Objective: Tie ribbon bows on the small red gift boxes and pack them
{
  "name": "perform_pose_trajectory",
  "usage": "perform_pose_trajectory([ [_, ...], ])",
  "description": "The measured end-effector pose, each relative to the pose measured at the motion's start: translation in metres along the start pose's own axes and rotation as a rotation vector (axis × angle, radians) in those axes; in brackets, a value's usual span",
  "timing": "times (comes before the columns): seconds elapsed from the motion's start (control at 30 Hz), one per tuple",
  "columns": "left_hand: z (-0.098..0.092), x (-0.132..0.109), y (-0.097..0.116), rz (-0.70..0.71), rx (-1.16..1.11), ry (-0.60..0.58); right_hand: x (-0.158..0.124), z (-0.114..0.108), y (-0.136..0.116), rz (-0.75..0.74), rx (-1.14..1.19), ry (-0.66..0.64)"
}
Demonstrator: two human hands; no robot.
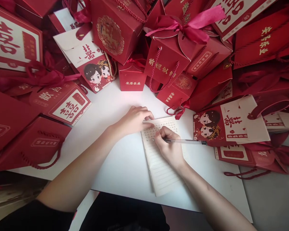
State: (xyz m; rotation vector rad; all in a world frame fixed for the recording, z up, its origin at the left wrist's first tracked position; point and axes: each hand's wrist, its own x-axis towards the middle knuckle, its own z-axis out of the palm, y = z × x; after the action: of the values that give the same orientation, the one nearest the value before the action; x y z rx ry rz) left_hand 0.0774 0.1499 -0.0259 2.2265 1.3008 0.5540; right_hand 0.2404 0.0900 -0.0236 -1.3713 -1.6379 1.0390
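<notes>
Where a lined notepad [165, 173] is lying near the middle of a white table [122, 166], the right hand [170, 148] is closing around a pen [191, 141] over its written rows. The pen's dark end is pointing right, overlapping the view of an illustrated bag [231, 123]. The left hand [137, 119] is resting at the notepad's far left corner, fingers loosely curled, with a narrow gap beside the thumb.

Just beyond, a small red box [132, 78] is standing upright on the far side. To its left, a red-and-white bag [86, 61] is leaning, showing two cartoon figures; behind, a box with a round gold emblem [114, 35] is crowding the space. To the right, a bow-topped box [162, 65] is rising above a smaller corded box [175, 91]. On the left, a box with a white label [69, 107] is lying at a slant.

The right hand is covering part of the writing, which is appearing too small to read; the pen's tip is barely showing. Boxes are overlapping one another, and the outermost are being cut off by the frame. A dark sleeve [26, 215] is entering from the near left, also cropped.
</notes>
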Motion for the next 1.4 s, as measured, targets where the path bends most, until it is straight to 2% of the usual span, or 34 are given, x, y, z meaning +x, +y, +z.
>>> perform_pose_trajectory([
  [0.33,-0.002,-0.001,0.004,-0.016,-0.018,0.002,0.0,0.001,0.001,-0.044,-0.145,-0.011],
  [0.93,0.0,-0.002,0.002,0.013,-0.012,0.001,-0.003,0.001,-0.001,0.016,-0.105,0.002],
  [1.03,-0.003,-0.002,0.003,0.005,-0.01,-0.011,-0.001,0.0,-0.003,0.04,0.002,0.048],
  [1.17,-0.002,-0.001,0.002,-0.023,-0.009,-0.029,0.011,-0.009,-0.001,0.246,0.448,0.131],
  [1.27,-0.006,-0.003,0.015,-0.014,-0.095,0.013,0.02,-0.016,0.003,0.354,0.694,0.153],
  [1.33,-0.019,-0.012,0.038,0.027,-0.276,0.106,0.022,-0.017,0.005,0.347,0.729,0.13],
  [1.4,-0.04,-0.031,0.073,0.103,-0.473,0.198,0.022,-0.016,0.007,0.272,0.669,0.093],
])
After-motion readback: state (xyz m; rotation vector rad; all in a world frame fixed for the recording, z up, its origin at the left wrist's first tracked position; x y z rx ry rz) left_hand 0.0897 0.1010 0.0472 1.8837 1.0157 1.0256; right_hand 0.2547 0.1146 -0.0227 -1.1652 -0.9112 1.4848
